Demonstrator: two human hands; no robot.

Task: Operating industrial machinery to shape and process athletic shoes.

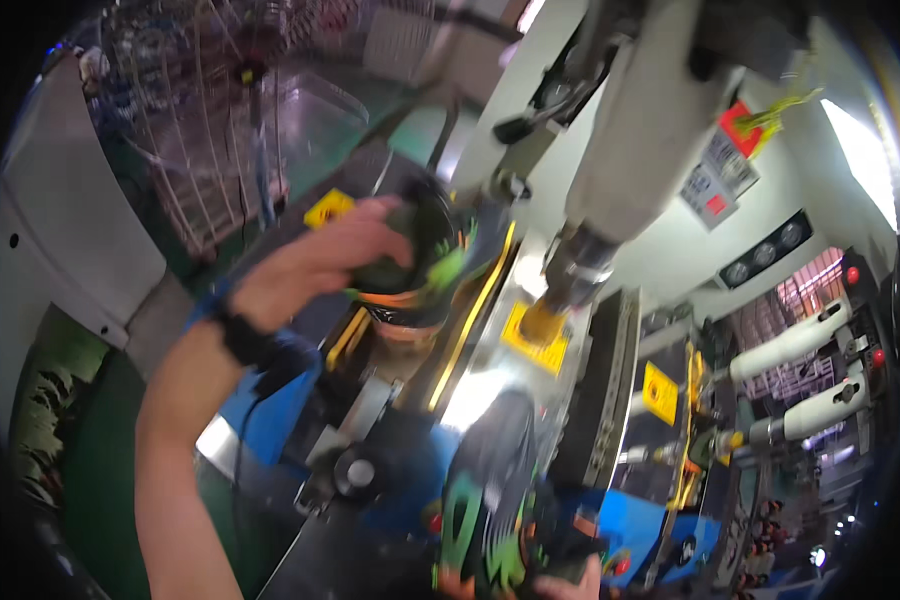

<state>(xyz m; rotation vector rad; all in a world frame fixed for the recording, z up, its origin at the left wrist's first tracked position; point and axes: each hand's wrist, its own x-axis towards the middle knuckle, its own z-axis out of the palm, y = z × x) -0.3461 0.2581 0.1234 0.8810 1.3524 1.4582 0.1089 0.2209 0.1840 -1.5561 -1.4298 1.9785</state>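
Observation:
My left hand (360,245), with a dark band on its wrist, is curled over a black shoe upper (440,265) with green and orange markings. That upper sits on the machine's work station, tilted, with its lower end near a metal clamp (370,405). At the lower edge, my right hand (575,583) grips a second shoe upper (490,510), black and grey with green stripes and orange edges. Only its thumb and part of its fingers show. Motion blurs both hands and uppers.
A pale machine arm (635,140) with a brassy tip (545,325) hangs right of the first upper. A yellow warning label (535,340) is below it. Another similar station with white cylinders (790,345) stands at the right. A large wire-caged fan (240,110) is at the far left.

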